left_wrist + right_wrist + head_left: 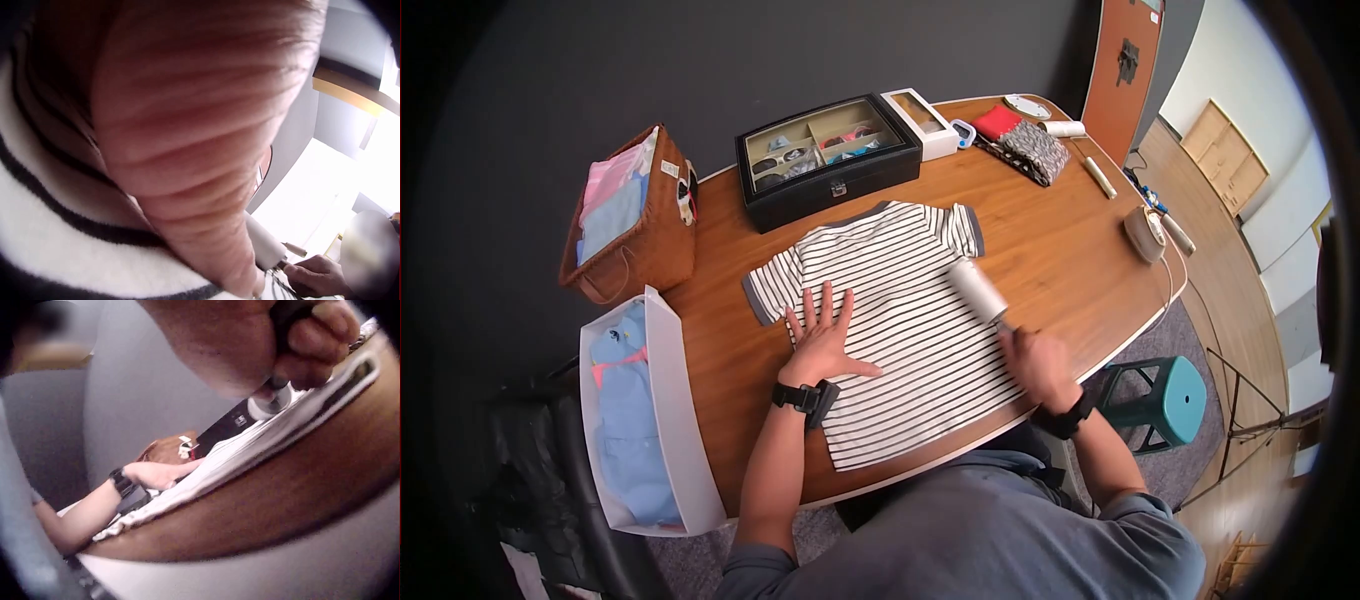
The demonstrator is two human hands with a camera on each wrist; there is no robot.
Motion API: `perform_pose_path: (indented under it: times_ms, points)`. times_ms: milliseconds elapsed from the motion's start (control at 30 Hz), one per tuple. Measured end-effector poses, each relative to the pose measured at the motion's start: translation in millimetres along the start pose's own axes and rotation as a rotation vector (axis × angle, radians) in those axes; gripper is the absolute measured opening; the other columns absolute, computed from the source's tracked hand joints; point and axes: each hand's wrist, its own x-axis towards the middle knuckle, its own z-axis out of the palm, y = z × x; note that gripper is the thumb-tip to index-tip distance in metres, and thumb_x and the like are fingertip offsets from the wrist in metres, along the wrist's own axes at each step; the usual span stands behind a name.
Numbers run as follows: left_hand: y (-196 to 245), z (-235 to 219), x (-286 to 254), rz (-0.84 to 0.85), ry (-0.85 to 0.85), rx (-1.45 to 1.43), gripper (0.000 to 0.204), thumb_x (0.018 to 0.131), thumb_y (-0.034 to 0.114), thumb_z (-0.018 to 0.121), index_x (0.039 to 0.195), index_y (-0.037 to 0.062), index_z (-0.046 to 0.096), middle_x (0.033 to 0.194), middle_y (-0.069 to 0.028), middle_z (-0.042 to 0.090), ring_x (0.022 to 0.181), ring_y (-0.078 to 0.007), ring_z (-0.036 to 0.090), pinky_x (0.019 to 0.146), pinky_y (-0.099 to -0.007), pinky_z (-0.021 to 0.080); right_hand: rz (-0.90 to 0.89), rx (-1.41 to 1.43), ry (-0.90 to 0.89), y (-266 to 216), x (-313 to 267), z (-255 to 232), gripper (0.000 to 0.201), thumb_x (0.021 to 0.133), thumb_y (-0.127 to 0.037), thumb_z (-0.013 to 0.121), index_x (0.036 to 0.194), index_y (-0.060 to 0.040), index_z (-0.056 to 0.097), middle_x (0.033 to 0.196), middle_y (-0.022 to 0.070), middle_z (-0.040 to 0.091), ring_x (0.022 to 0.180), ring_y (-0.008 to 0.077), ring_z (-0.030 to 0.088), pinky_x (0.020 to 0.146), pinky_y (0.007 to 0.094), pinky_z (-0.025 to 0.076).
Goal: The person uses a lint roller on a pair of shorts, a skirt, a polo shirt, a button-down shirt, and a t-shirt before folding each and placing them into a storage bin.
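Observation:
A short-sleeved shirt with black and white stripes (900,320) lies flat on the wooden table. The left hand (825,342) rests on its left side with fingers spread; in the left wrist view that hand (194,137) lies against the striped cloth. A white lint roller (977,290) is on the shirt's right side, its handle gripped by the right hand (1038,365). In the right wrist view curled fingers (312,350) wrap the dark handle, and the white roller (270,405) touches the shirt (250,445).
Behind the shirt stand a black compartment case (840,195) and a white box (940,143). A brown basket (640,255) and a white bin (670,420) hold clothes at the left. Folded cloths (1030,150) and a beige iron-like object (1144,234) with a cord sit at the right.

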Motion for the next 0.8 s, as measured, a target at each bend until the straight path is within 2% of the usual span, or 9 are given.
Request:
perform_pose_path:
  times_ms: [100,200,267,333,433,600,667,733,800]
  points:
    - [0,-1,0,-0.003,-0.020,-0.015,0.153,0.042,0.084,0.076,0.158,0.0156,0.004,0.161,-0.0232,-0.012,0.144,-0.0468,-0.023,0.109,-0.0681,-0.016,0.059,-0.086,0.114,18,1,-4,0.046,0.099,-0.042,0.050,0.075,-0.0033,0.059,0.055,0.0188,0.059,0.051,0.0388,0.061,0.046,0.0466,0.048]
    - [1,-1,1,-0.012,-0.026,0.015,0.149,0.047,0.084,0.075,0.158,0.0165,0.003,0.161,-0.0226,-0.012,0.144,-0.0466,-0.023,0.109,-0.0680,-0.016,-0.077,0.021,-0.043,-30,-35,-15,0.045,0.099,-0.043,0.050,0.077,-0.0037,0.057,0.052,0.0174,0.057,0.048,0.0362,0.060,0.045,0.0453,0.047]
    - [0,3,3,-0.023,-0.004,0.075,0.131,0.064,0.080,0.068,0.158,0.0181,0.001,0.162,-0.0208,-0.012,0.145,-0.0457,-0.021,0.109,-0.0683,-0.014,-0.329,0.114,-0.130,-58,-64,-22,0.044,0.098,-0.044,0.050,0.083,-0.0028,0.056,0.053,0.0160,0.059,0.049,0.0365,0.061,0.047,0.0463,0.048]
    - [2,0,2,-0.022,-0.015,0.021,0.127,0.067,0.080,0.065,0.158,0.0184,0.002,0.162,-0.0205,-0.012,0.145,-0.0458,-0.020,0.109,-0.0686,-0.014,-0.408,0.159,-0.290,-69,-81,-25,0.045,0.098,-0.044,0.051,0.080,-0.0032,0.056,0.055,0.0171,0.059,0.053,0.0376,0.062,0.050,0.0468,0.050]
    - [1,0,1,-0.009,-0.011,0.030,0.126,0.068,0.081,0.063,0.158,0.0177,0.003,0.162,-0.0206,-0.012,0.145,-0.0466,-0.019,0.108,-0.0694,-0.015,-0.229,0.163,-0.234,-48,-88,-19,0.046,0.097,-0.043,0.052,0.074,-0.0042,0.057,0.058,0.0181,0.060,0.056,0.0376,0.063,0.052,0.0470,0.051]
    - [1,0,2,-0.027,-0.044,0.051,0.127,0.068,0.079,0.065,0.158,0.0196,-0.002,0.161,-0.0199,-0.015,0.145,-0.0456,-0.020,0.109,-0.0686,-0.014,0.210,-0.045,0.027,41,-75,-13,0.045,0.096,-0.038,0.055,0.069,-0.0028,0.058,0.058,0.0239,0.060,0.053,0.0415,0.061,0.049,0.0479,0.049]
    - [-1,0,2,-0.007,-0.023,0.047,0.128,0.068,0.081,0.064,0.158,0.0191,-0.001,0.161,-0.0219,-0.012,0.145,-0.0474,-0.019,0.107,-0.0704,-0.015,0.268,-0.069,0.055,52,-75,-15,0.042,0.095,-0.038,0.056,0.072,-0.0026,0.057,0.057,0.0231,0.059,0.053,0.0413,0.061,0.049,0.0476,0.049]
    - [1,-2,2,-0.023,-0.046,0.032,0.127,0.068,0.080,0.064,0.158,0.0197,-0.002,0.161,-0.0222,-0.012,0.145,-0.0474,-0.019,0.107,-0.0706,-0.014,0.138,-0.004,-0.013,32,-84,-20,0.040,0.094,-0.038,0.058,0.076,-0.0028,0.056,0.057,0.0215,0.059,0.052,0.0409,0.061,0.048,0.0469,0.049]
    - [1,-3,2,-0.028,-0.043,0.033,0.126,0.068,0.079,0.066,0.158,0.0206,-0.002,0.162,-0.0221,-0.011,0.145,-0.0475,-0.018,0.108,-0.0705,-0.013,-0.115,0.124,-0.042,-1,-99,-22,0.040,0.095,-0.042,0.056,0.082,-0.0041,0.055,0.057,0.0171,0.059,0.051,0.0372,0.061,0.046,0.0443,0.049]
